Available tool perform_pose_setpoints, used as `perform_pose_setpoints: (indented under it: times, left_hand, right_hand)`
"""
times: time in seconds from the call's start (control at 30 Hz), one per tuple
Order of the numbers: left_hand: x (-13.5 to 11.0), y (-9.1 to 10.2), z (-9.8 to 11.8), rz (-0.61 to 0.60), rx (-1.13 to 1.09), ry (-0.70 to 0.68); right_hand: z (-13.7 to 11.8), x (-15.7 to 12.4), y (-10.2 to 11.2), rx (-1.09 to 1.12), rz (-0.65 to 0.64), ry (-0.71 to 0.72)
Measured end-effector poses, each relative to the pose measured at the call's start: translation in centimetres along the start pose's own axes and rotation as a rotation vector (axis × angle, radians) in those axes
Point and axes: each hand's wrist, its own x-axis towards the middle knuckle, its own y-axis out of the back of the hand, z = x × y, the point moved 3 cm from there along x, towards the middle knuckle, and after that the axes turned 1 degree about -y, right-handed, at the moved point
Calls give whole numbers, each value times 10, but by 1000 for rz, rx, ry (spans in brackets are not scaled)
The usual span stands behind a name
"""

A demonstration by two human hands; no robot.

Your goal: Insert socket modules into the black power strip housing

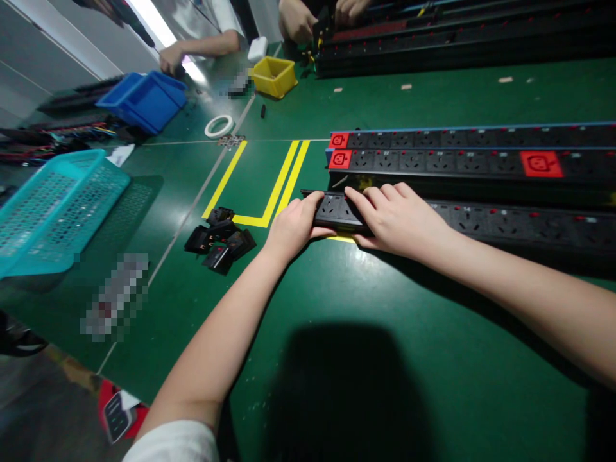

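A long black power strip (500,221) with a row of sockets lies on the green table, running off to the right. My left hand (301,221) is closed around its left end, thumb on top and fingers against the near side. A little further right, my right hand (394,215) grips the same strip, its fingers over the top and thumb at the near edge. Behind it lie two more socket strips (414,162) with red outlets at their left ends. Several loose black socket pieces (221,240) are heaped to the left of my left hand.
Yellow tape (283,183) marks the table (356,359). On the left are a turquoise basket (58,212), a blue bin (144,99) and a white tape ring (219,126). A yellow bin (274,77) stands further back. Other people's hands (298,19) work at the far side.
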Motion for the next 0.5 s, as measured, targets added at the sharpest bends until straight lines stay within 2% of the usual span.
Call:
perform_pose_setpoints:
  times: [0.13, 0.23, 0.5]
  left_hand:
    - [4, 7, 8, -90, 186, -4]
    - [5, 10, 12, -107, 254, -41]
    - [-1, 4, 12, 35, 308, -164]
  right_hand:
    - [0, 0, -1, 4, 0, 1]
    - [0, 0, -1, -17, 1, 1]
    - [0, 0, -2, -20, 8, 7]
